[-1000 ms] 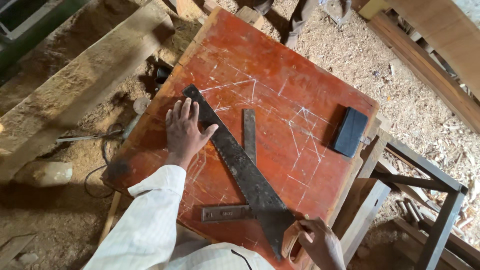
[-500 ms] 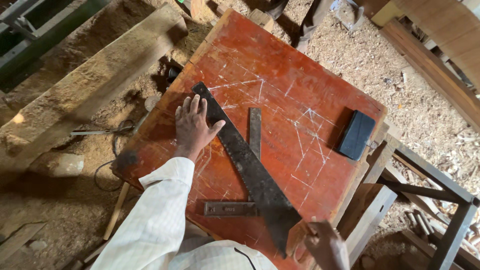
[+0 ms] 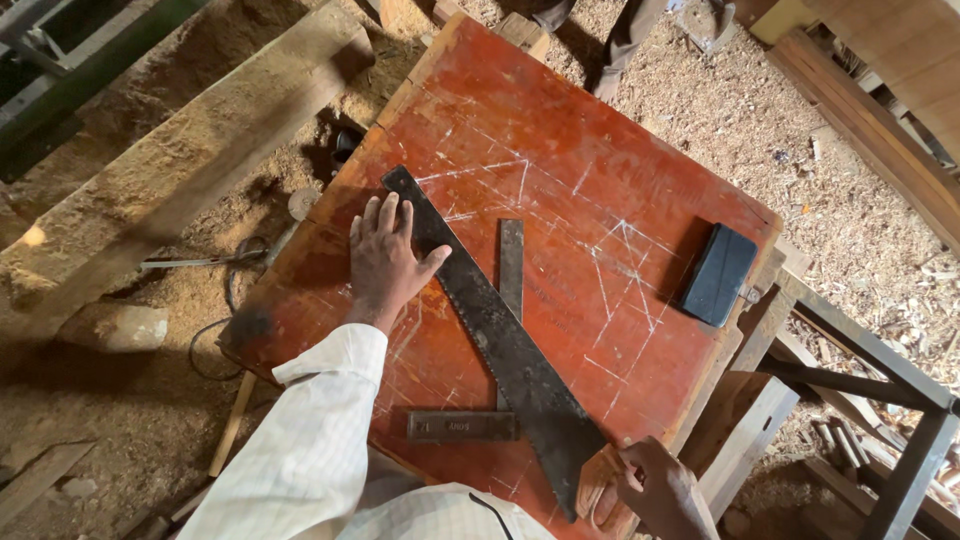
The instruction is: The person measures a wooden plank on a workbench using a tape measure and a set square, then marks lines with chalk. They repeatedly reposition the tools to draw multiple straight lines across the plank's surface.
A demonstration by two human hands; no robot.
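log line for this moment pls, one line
left hand: flat on red board, beside saw blade | right hand: grips saw handle | try square: under blade

A woodworking shop, rough and open to earth. Ground is packed dirt under a thick layer of pale sawdust and wood shavings (image 3: 760,130). A red-painted wooden board (image 3: 560,180) serves as work surface, its face crossed with white scratched layout lines. On it lie a dark, rusted hand saw with a wooden handle (image 3: 500,340) and a grey metal try square (image 3: 505,300). A long, rough-sawn timber beam (image 3: 170,150) lies to one side, dusted with sawdust. Stacked pale planks (image 3: 900,90) sit at the far corner. A dark metal stand frame (image 3: 890,400) stands just beside the board, with offcuts of wood near its feet.
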